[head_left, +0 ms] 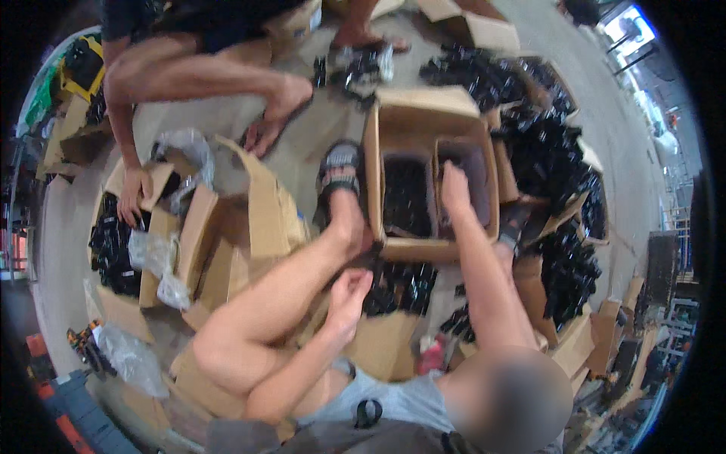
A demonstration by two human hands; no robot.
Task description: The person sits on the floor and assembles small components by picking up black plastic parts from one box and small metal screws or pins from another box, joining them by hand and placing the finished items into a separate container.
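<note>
The concrete floor (318,144) spreads under everything, littered with flattened cardboard and heaps of small black parts. Right ahead of my right grip (454,185) sits the open cardboard box (423,113), split into two compartments; my hand reaches down into the right-hand one, fingers hidden against the dark contents, so I cannot tell whether they are closed on anything. My left grip (349,291) hangs nearer my body, fingers curled together over the pile of black parts (401,287) just below the box, probably because that pile feeds the box. My sandalled foot (340,178) rests beside the box's left wall (it crowds that side). Further left of my left grip, another person's hand (134,193) rests on a second carton (162,227) with clear plastic bags (155,253).
</note>
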